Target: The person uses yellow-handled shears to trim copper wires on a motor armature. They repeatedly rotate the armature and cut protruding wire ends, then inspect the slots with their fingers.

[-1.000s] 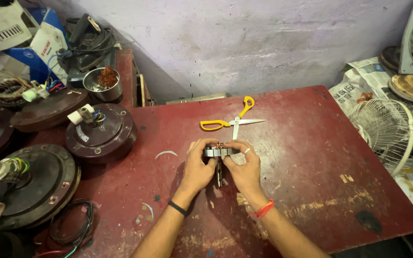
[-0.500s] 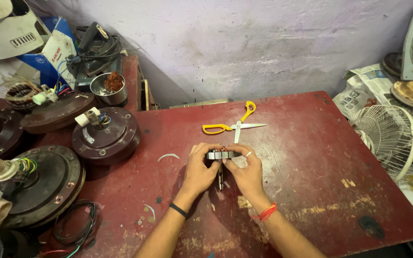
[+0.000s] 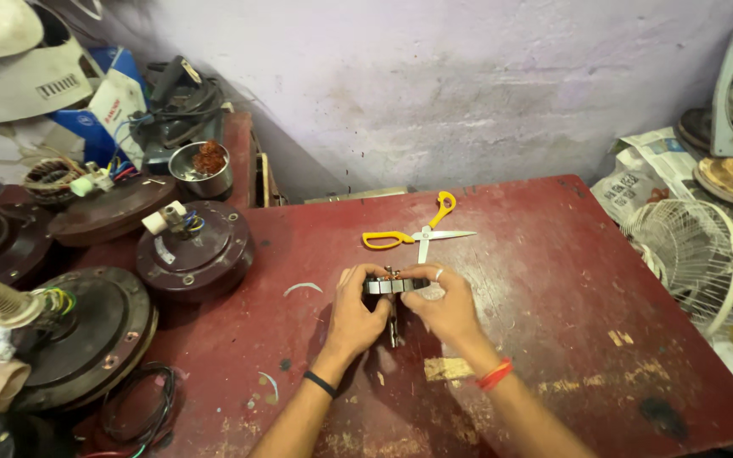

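Hands: we saw our left hand [image 3: 356, 314] and right hand [image 3: 444, 307] closed together from either side on a small round grey metal stator core [image 3: 390, 286], fingers curled over its rim.
Held part: the core sat low above the worn red wooden table [image 3: 553, 288], near its middle; a thin metal shaft [image 3: 394, 322] ran down from it between our palms.
Wrists: a black band [image 3: 320, 384] circled our left one, a red thread band [image 3: 494, 374] our right.
Near clutter: we noted a pale wood scrap [image 3: 447, 368] just beside our right wrist and a curved white sliver [image 3: 302, 287] left of the hands.
Beyond the hands: yellow-handled scissors [image 3: 413, 234] lay open on the table, close past the core but apart from it.
Left side: dark brown round fan motor housings [image 3: 193, 250] crowded the table edge, one with a white capped stub on top; a coil of black wire [image 3: 133, 411] lay at the near corner.
Container: a small steel bowl [image 3: 202, 168] further back held reddish-brown copper wire scrap.
Right side: a white wire fan guard [image 3: 689, 254] leaned off the table edge.
Far: a stained pale wall [image 3: 468, 85] closed the scene.
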